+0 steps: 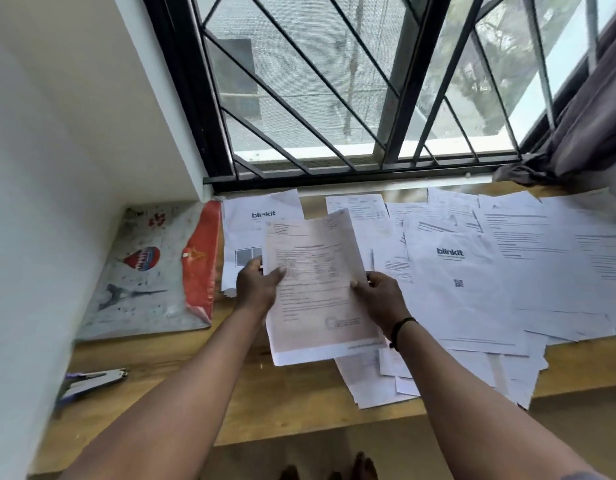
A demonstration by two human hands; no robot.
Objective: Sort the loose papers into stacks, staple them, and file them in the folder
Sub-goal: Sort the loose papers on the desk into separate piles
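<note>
Fingers of the left hand (256, 284) and the right hand (377, 296) pinch a printed sheet (317, 282) by its two side edges, raised above the wooden desk (299, 403). Sorting seems in hand. Loose papers (490, 271) lie spread at the right, the folder (154, 271) and the stapler (88, 381) at the left. Next, the sheet probably needs a matching stack.

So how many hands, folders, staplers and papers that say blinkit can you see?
Hands: 2, left hand and right hand, both holding one sheet
Folders: 1
Staplers: 1
Blinkit papers: 2
Total: 6
</note>
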